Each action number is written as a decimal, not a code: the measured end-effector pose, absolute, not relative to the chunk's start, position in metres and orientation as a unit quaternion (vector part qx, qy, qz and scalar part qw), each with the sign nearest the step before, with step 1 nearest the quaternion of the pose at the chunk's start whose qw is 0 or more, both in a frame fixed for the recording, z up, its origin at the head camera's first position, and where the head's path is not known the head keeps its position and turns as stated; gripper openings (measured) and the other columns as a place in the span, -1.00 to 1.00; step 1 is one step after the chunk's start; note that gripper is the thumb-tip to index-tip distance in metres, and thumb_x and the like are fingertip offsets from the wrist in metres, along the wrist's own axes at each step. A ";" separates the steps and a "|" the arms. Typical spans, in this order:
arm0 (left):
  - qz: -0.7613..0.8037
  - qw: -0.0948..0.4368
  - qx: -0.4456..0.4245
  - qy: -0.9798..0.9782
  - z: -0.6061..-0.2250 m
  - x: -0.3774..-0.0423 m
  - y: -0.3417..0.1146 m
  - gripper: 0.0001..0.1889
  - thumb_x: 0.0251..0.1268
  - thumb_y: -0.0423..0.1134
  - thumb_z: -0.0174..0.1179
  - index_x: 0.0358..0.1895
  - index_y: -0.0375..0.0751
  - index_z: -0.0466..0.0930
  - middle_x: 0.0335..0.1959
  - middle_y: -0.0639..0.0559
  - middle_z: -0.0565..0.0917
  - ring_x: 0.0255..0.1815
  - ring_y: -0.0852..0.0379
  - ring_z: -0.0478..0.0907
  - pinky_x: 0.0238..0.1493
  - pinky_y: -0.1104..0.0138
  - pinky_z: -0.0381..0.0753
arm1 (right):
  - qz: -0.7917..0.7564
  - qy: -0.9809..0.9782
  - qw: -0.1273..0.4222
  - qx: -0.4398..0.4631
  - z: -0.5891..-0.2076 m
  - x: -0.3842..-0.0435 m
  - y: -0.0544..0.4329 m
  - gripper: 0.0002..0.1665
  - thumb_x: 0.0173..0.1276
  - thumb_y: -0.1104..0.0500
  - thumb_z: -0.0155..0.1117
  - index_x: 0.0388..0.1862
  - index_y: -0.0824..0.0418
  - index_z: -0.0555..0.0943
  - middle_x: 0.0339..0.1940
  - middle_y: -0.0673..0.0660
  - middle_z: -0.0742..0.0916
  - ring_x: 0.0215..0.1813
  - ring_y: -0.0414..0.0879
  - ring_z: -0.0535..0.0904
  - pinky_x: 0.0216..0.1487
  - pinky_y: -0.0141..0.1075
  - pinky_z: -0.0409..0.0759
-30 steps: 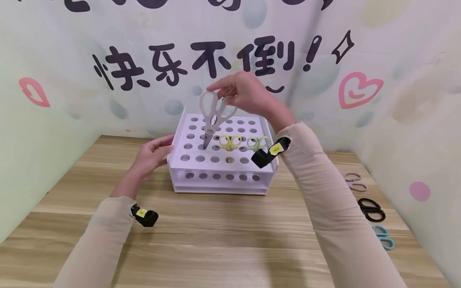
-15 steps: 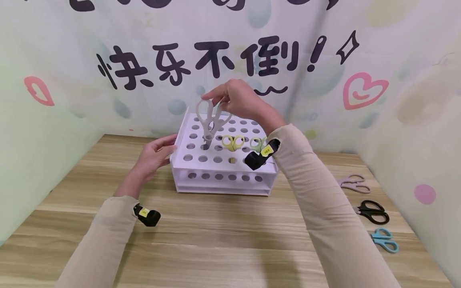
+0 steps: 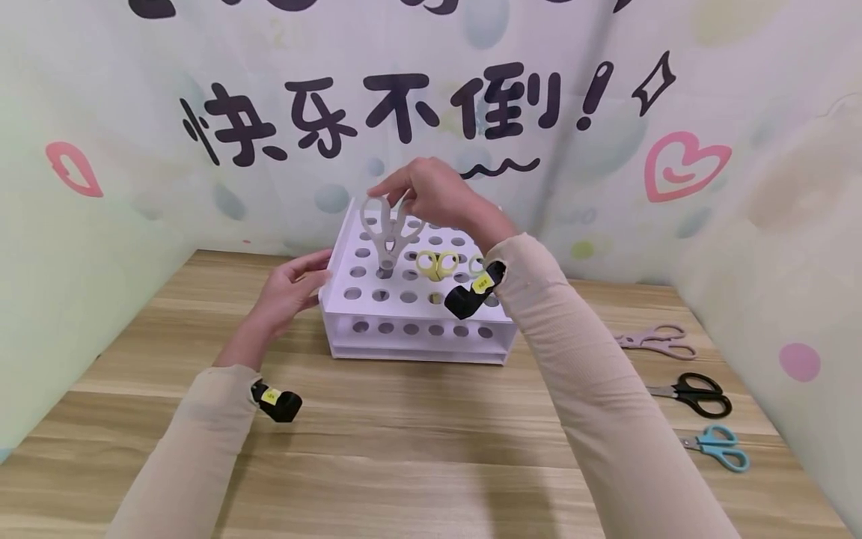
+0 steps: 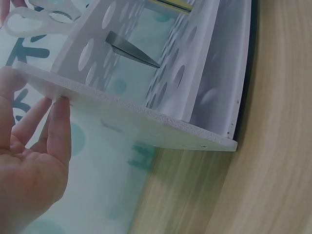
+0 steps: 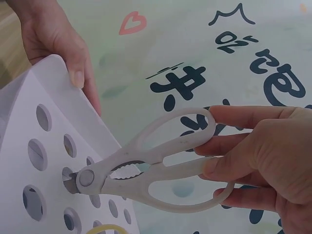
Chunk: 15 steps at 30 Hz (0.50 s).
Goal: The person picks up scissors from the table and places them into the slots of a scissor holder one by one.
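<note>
My right hand (image 3: pixel 438 191) pinches the handles of light-grey scissors (image 5: pixel 117 183) in the right wrist view. They hang point down in a hole of a white rack (image 3: pixel 404 314) with rows of round holes. Below its top plate, the blade (image 4: pixel 131 52) shows in the left wrist view. My left hand (image 3: pixel 286 292) holds the rack's left side panel (image 4: pixel 122 109), thumb at the edge and fingertips against the outer face. Yellow-handled scissors (image 3: pixel 438 266) stand in the rack right of the grey ones. Green-handled scissors (image 3: pixel 476 263) are mostly hidden behind my right wrist.
On the wooden table (image 3: pixel 377 449), to the right, lie mauve scissors (image 3: pixel 663 343), black-handled scissors (image 3: pixel 700 394) and blue-handled scissors (image 3: pixel 723 447). A printed cloth wall (image 3: pixel 337 180) rises close behind the rack. My right sleeve (image 3: pixel 592 367) crosses over the table's right side.
My right hand has moved down and slightly left, lowering the grey scissors so their blades sink deeper into the hole. The left hand stays at the rack's side.
</note>
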<state>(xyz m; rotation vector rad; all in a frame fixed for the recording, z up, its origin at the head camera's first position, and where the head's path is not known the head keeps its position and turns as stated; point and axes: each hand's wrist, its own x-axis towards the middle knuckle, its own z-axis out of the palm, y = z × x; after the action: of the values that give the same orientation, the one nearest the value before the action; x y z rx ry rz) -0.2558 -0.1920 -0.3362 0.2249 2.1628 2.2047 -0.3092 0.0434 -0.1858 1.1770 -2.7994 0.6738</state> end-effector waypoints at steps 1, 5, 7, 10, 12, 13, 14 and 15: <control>0.712 0.022 0.072 0.698 -0.336 -0.256 -0.192 -0.42 0.28 -0.25 0.13 0.33 -0.32 0.21 0.00 0.03 0.40 -0.10 0.22 0.46 -0.16 0.42 0.57 | 0.215 -0.901 0.013 0.377 -0.186 -0.309 0.042 -0.37 0.10 0.57 0.07 0.06 0.03 0.60 -0.25 -0.01 0.71 -0.28 -0.22 0.53 -0.34 -0.44 0.48; 0.711 0.023 0.070 0.699 -0.336 -0.256 -0.191 -0.43 0.28 -0.25 0.13 0.33 -0.31 0.22 0.00 0.03 0.40 -0.10 0.22 0.46 -0.16 0.42 0.57 | 0.203 -0.904 0.007 0.376 -0.189 -0.310 0.039 -0.38 0.13 0.55 0.05 0.06 0.01 0.61 -0.26 -0.03 0.71 -0.29 -0.21 0.52 -0.38 -0.44 0.46; 0.709 0.024 0.068 0.702 -0.336 -0.256 -0.191 -0.43 0.29 -0.24 0.13 0.33 -0.30 0.22 0.01 0.03 0.40 -0.10 0.22 0.46 -0.16 0.42 0.57 | 0.194 -0.904 0.012 0.380 -0.190 -0.310 0.038 -0.38 0.13 0.55 0.06 0.05 0.00 0.61 -0.27 -0.03 0.71 -0.29 -0.22 0.53 -0.38 -0.45 0.46; 0.707 0.025 0.066 0.704 -0.335 -0.256 -0.191 -0.43 0.29 -0.23 0.12 0.34 -0.29 0.21 0.02 0.03 0.39 -0.09 0.22 0.45 -0.16 0.42 0.57 | 0.185 -0.906 0.015 0.381 -0.191 -0.310 0.036 -0.38 0.13 0.54 0.06 0.05 -0.02 0.61 -0.28 -0.04 0.71 -0.29 -0.22 0.53 -0.38 -0.45 0.46; 0.705 0.025 0.064 0.706 -0.335 -0.256 -0.191 -0.43 0.29 -0.23 0.12 0.34 -0.28 0.22 0.02 0.03 0.39 -0.09 0.22 0.45 -0.16 0.42 0.57 | 0.183 -0.906 0.015 0.381 -0.191 -0.310 0.035 -0.38 0.13 0.54 0.06 0.05 -0.02 0.61 -0.27 -0.04 0.71 -0.29 -0.22 0.53 -0.39 -0.45 0.46; 0.705 0.025 0.064 0.706 -0.335 -0.256 -0.192 -0.43 0.29 -0.23 0.12 0.34 -0.28 0.22 0.02 0.02 0.39 -0.09 0.22 0.45 -0.16 0.43 0.57 | 0.182 -0.907 0.015 0.381 -0.191 -0.310 0.035 -0.38 0.13 0.53 0.05 0.05 -0.02 0.61 -0.27 -0.04 0.71 -0.28 -0.22 0.54 -0.38 -0.45 0.47; 0.705 0.025 0.064 0.706 -0.335 -0.256 -0.192 -0.43 0.29 -0.23 0.12 0.34 -0.28 0.22 0.02 0.02 0.38 -0.09 0.22 0.45 -0.16 0.43 0.57 | 0.182 -0.907 0.014 0.381 -0.191 -0.311 0.034 -0.38 0.13 0.53 0.05 0.05 -0.01 0.61 -0.26 -0.04 0.71 -0.27 -0.22 0.54 -0.37 -0.46 0.47; 0.704 0.025 0.065 0.707 -0.336 -0.256 -0.192 -0.43 0.29 -0.23 0.12 0.34 -0.28 0.21 0.02 0.02 0.38 -0.09 0.22 0.45 -0.16 0.43 0.57 | 0.180 -0.906 0.013 0.382 -0.191 -0.311 0.034 -0.39 0.13 0.53 0.05 0.05 -0.01 0.61 -0.25 -0.03 0.71 -0.26 -0.23 0.54 -0.36 -0.46 0.47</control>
<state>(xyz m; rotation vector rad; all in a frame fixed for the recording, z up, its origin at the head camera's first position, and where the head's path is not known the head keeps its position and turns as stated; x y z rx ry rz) -0.2559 -0.1921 -0.3357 0.1997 2.1864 2.1772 -0.3110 0.0336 -0.1907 1.1902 -2.8234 0.5594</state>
